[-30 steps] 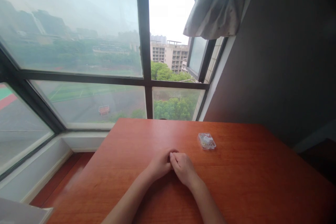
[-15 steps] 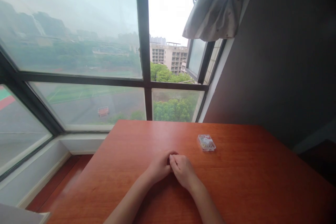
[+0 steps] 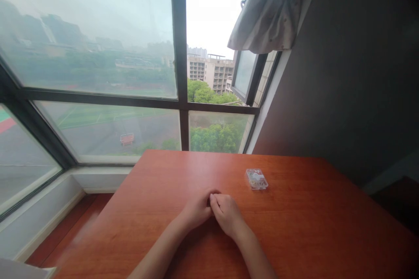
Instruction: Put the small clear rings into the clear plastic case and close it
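My left hand (image 3: pixel 198 208) and my right hand (image 3: pixel 227 212) are folded together on the reddish-brown wooden table (image 3: pixel 314 222). Both are closed, with the fingers curled against each other and the right thumb lying at the point where they meet. No object shows in either hand; the left fingertips are mostly hidden behind the right hand. Beyond my right hand, a little to its right and apart from it, lies a small clear plastic box (image 3: pixel 257 179). Small pieces show through its lid, too small to name.
Behind the table's far edge stands a dark-framed window (image 3: pixel 183 56), one pane swung outward. A tied-up light curtain (image 3: pixel 266 17) hangs at upper right. A dark grey wall (image 3: pixel 340 74) rises on the right. Left of the table, a white ledge (image 3: pixel 101 179) runs below the glass.
The view has shifted very slightly. My folded hands and the clear box keep their places on the table.
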A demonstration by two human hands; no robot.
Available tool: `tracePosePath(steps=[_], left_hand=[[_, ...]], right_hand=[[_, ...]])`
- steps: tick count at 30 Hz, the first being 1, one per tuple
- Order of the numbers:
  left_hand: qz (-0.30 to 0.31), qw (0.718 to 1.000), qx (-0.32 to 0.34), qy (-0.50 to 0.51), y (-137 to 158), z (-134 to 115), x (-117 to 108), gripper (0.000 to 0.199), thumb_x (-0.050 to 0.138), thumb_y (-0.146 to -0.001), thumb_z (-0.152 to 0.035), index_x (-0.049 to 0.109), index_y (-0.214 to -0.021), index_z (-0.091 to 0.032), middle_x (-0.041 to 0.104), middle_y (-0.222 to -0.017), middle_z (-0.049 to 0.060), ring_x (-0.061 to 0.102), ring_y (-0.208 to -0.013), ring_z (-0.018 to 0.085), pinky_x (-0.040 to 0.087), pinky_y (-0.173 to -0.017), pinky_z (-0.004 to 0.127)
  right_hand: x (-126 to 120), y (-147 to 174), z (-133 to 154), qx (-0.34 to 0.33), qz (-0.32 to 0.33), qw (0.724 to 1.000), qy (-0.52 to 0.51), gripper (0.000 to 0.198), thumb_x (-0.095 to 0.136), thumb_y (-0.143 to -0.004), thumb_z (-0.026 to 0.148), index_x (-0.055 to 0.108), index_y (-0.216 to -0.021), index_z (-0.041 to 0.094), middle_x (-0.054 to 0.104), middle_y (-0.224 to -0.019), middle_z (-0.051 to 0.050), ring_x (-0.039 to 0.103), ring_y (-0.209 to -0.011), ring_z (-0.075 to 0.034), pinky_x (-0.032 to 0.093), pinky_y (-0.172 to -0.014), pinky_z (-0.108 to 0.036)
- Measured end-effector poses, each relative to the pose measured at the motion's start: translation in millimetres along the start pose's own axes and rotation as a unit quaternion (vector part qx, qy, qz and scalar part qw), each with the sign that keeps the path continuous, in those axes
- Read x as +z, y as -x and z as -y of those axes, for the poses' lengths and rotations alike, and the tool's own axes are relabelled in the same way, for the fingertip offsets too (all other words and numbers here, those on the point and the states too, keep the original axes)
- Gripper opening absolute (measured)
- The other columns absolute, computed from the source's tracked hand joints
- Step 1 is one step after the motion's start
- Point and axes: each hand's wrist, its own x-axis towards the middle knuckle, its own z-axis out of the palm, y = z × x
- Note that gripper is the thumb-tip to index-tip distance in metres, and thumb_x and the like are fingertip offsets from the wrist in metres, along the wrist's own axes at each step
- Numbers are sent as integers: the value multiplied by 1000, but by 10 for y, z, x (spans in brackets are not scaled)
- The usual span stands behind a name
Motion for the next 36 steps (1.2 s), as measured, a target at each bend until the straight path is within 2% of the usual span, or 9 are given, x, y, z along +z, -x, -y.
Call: tracePosePath(steps=[22,36], left_hand=[[5,1000,-8,4,-13,-22,-1,37,49,-64,-4,68,-94,-16,70,-91,4,62,-83,17,46,-78,26],[10,1000,-3,7,-15,-21,-11,39,48,-64,-4,69,-95,-15,71,-92,5,62,-83,17,47,-80,27]], right_hand=[[-20,0,10,-1,10,1000,17,47,27,-99,31,63,-71,17,66,-70,-5,53,-61,-13,24,-57,-26],[-35,8,29,0,14,1000,17,46,29,-99,30,64,-71,18,66,-70,-5,56,-64,-14,27,-58,-25]])
